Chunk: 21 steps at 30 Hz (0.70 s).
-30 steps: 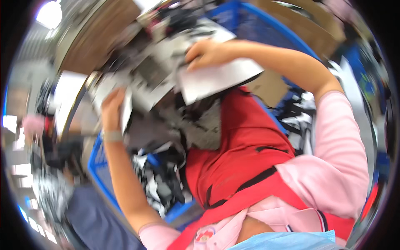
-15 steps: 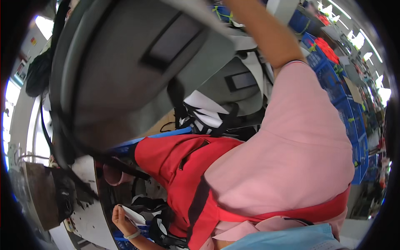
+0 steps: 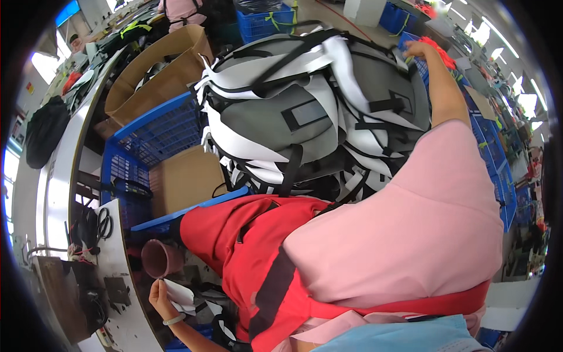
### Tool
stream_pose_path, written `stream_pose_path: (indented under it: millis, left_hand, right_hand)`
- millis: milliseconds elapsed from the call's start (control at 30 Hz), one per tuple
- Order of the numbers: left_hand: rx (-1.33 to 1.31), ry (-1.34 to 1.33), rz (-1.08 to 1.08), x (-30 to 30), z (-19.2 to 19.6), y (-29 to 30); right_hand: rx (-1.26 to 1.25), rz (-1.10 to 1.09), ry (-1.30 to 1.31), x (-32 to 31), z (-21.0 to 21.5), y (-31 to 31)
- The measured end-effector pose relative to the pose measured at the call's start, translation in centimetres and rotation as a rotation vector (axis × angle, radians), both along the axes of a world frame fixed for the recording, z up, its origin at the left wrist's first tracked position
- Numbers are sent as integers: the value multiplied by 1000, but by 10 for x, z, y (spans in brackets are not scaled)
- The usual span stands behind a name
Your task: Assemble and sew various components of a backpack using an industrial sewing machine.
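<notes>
Grey fabric panels (image 3: 258,120) with white edging and black straps lie heaped ahead of the body, and the right hand (image 3: 415,49) is at their far right edge, much the nearer of the two. From its fingers the heap spreads leftward and back toward the lap, its long axis running roughly left to right across the view. Whether those fingers grip the cloth or only rest there, I cannot tell. Low on the left, well apart from the heap, the left hand (image 3: 160,298) has thumb and fingertips together on one corner of a white piece (image 3: 180,296), which slants down and rightward from them. Counted: two panel faces with dark-framed windows show, the layers beneath overlapping too much to number; one pink bucket (image 3: 162,259) just beyond the left hand; one pair of scissors (image 3: 104,223) on the white table (image 3: 111,258); one cardboard sheet (image 3: 187,179) in the blue crate (image 3: 153,126) left of the heap; one cardboard box (image 3: 158,88) beyond that.
</notes>
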<state>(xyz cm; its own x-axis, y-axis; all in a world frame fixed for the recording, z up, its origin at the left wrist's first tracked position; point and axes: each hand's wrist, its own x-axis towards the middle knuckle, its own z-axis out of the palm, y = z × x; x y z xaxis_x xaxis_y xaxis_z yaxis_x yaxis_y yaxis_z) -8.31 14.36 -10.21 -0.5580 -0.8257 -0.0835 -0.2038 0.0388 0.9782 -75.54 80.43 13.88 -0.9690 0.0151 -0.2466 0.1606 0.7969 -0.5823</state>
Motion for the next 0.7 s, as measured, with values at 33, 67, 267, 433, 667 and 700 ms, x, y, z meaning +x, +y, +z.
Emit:
stream_pose_path:
  millis: [33,67,267,433,667,700]
  left_hand:
    - [-10,-1,8,1,-1,0]
    - [-37,-30,-2,9,0,-2]
    - [-161,0,-92,-13,-5,9]
    - [-386,-14,-84,-29,18,50]
    - [-691,-126,-144,-38,58,80]
    - [-789,-110,-152,-43,59,84]
  right_hand:
    - [92,-31,-3,-2,-9,-2]
    - [1,54,-121,-8,-14,-33]
    - [542,306,-251,-33,-109,-134]
    - [840,395,-89,1,-128,-186]
    - [1208,474,632,-58,34,-215]
    - [1018,399,948,-66,55,-232]
